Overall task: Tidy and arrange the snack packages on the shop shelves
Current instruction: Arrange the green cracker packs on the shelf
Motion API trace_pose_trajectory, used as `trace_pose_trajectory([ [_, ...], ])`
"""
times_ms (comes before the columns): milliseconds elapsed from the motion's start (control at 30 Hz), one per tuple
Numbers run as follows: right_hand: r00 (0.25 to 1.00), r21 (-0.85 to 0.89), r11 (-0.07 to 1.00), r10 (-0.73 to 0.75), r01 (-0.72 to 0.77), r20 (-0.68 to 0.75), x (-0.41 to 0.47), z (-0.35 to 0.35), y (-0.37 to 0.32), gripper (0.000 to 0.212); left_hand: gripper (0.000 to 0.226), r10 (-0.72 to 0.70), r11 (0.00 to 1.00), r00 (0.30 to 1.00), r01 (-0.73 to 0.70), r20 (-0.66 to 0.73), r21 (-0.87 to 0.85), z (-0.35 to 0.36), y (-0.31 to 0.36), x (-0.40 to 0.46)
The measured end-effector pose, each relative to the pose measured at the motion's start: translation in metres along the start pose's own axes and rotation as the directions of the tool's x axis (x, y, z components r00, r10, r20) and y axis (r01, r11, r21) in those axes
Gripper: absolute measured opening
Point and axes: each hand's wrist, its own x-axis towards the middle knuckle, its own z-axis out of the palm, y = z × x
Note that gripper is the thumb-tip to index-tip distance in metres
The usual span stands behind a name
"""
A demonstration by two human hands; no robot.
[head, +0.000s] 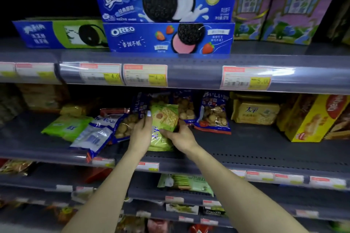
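A green cracker bag [165,119] stands nearly upright at the middle of the grey middle shelf [265,149]. My left hand [141,132] holds its left edge, thumb up along the bag. My right hand [180,135] grips its lower right side with the thumb across the front. Behind and beside it stand blue bags of small round biscuits [214,114]. To the left, another blue biscuit bag [125,125], a white-and-blue bag [96,136] and a green bag [67,126] lie tipped over.
Blue Oreo boxes [168,38] are stacked on the upper shelf behind price labels [145,74]. Yellow cracker packs [254,112] and a yellow box [310,119] fill the right of the middle shelf. Lower shelves hold more snack packs [186,183].
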Motion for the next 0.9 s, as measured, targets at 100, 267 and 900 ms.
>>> trace_pose_trajectory([
  [100, 0.999, 0.177, 0.983, 0.052, -0.050, -0.006, 0.002, -0.004, 0.005, 0.077, 0.041, -0.076, 0.989, 0.992, 0.087, 0.101, -0.116, -0.003, -0.003, 0.007],
  [267, 0.998, 0.271, 0.961, 0.056, -0.047, -0.023, -0.004, -0.021, 0.002, 0.091, 0.036, -0.040, 0.954, 0.963, 0.116, 0.268, -0.276, -0.008, -0.008, 0.013],
  [900, 0.938, 0.101, 0.995, 0.046, -0.012, -0.343, -0.061, -0.190, 0.038, 0.131, 0.063, -0.158, 0.693, 0.927, 0.350, -0.340, 0.630, -0.164, -0.068, 0.087],
])
